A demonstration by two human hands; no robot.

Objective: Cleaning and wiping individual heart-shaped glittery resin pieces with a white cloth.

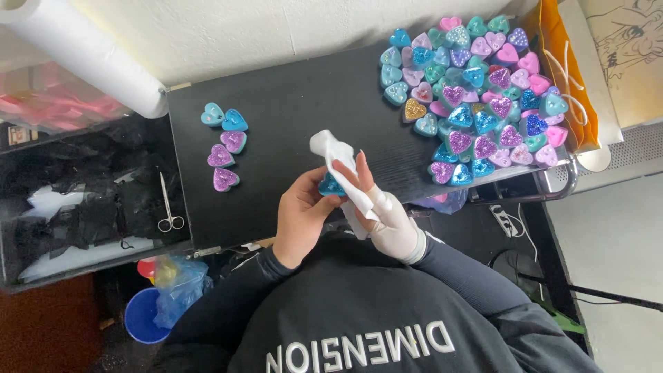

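My left hand [300, 214] holds a small blue glittery heart-shaped piece [330, 185] just above the near edge of the black table [297, 103]. My right hand [387, 214], wrapped in a white glove or bandage, grips a crumpled white cloth [335, 152] and presses it against the heart. The cloth covers most of the heart. Both hands meet in the middle of the view, right in front of my chest.
A big pile of glittery hearts [476, 90] in blue, pink, purple and teal fills the table's right end. Several hearts [224, 148] lie at the left. Scissors [168, 207], a white paper roll [83, 48], an orange bag [559, 69] and a blue tub [141, 314] are nearby.
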